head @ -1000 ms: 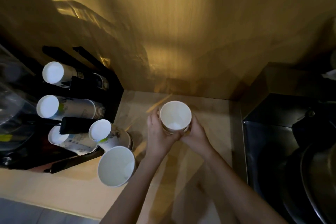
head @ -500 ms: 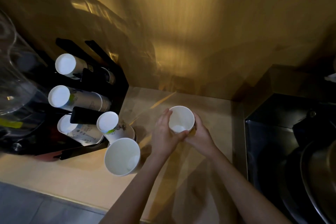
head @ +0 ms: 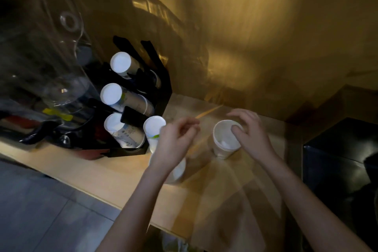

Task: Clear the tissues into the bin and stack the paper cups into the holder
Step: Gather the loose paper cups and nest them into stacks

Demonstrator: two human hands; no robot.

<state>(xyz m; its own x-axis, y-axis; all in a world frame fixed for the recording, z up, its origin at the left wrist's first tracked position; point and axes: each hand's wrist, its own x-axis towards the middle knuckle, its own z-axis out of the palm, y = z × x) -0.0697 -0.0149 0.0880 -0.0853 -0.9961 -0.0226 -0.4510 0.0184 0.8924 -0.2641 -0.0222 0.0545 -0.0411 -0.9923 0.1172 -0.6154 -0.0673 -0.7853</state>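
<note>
A white paper cup (head: 222, 141) stands upright on the wooden counter (head: 114, 176). My right hand (head: 248, 133) grips its rim, thumb inside. My left hand (head: 176, 141) hovers to the cup's left, fingers loosely curled and holding nothing. Under my left wrist a second white cup (head: 177, 172) stands on the counter, mostly hidden. A black cup holder (head: 161, 92) at the left carries several stacks of paper cups (head: 131, 100) lying with their bases toward me. An upturned cup (head: 153, 127) sits at its right front corner.
A clear plastic container (head: 45, 63) fills the far left. A wooden wall rises behind the counter. A dark box or appliance (head: 335, 159) stands at the right. Grey floor shows at lower left, and something pale (head: 176, 241) lies below the counter's front edge.
My left hand has let go of the cup and moved left over the second cup. My right hand alone now holds the cup, set down on the counter. The view shifted left.
</note>
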